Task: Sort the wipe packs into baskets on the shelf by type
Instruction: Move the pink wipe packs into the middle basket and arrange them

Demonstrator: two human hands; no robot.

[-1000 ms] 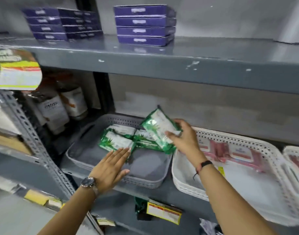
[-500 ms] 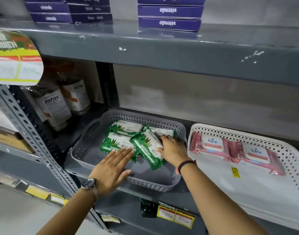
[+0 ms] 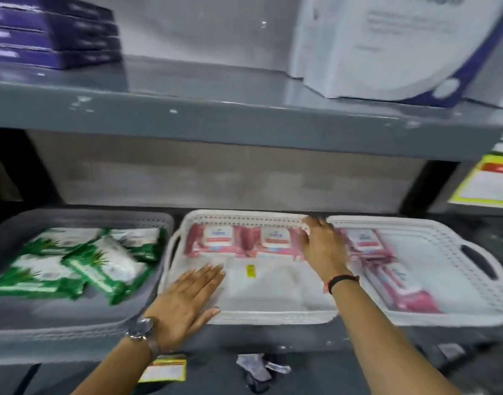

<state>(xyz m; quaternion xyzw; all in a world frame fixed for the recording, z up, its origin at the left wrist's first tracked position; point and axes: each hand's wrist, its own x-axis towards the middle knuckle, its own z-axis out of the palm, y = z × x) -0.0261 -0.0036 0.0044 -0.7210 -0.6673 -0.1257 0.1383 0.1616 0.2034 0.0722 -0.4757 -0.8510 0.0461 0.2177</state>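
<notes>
Three baskets stand side by side on the lower shelf. The grey basket (image 3: 73, 323) on the left holds several green wipe packs (image 3: 102, 266). In the middle white basket (image 3: 244, 218), two pink packs (image 3: 219, 240) lie along the back wall. The right white basket (image 3: 472, 283) holds more pink packs (image 3: 398, 283). My left hand (image 3: 184, 303) lies flat and open on the front left corner of the middle basket. My right hand (image 3: 321, 246) reaches to the back right of that basket, fingers spread over the end of a pink pack, holding nothing I can see.
Purple boxes (image 3: 50, 35) and a large white box (image 3: 387, 44) sit on the grey upper shelf (image 3: 244, 121). A yellow price tag (image 3: 489, 183) hangs at the right. Price labels (image 3: 164, 369) and crumpled scraps lie below the shelf front.
My right hand let go of the green pack in the grey basket and moved right to the middle white basket. My left hand and the view shifted right too.
</notes>
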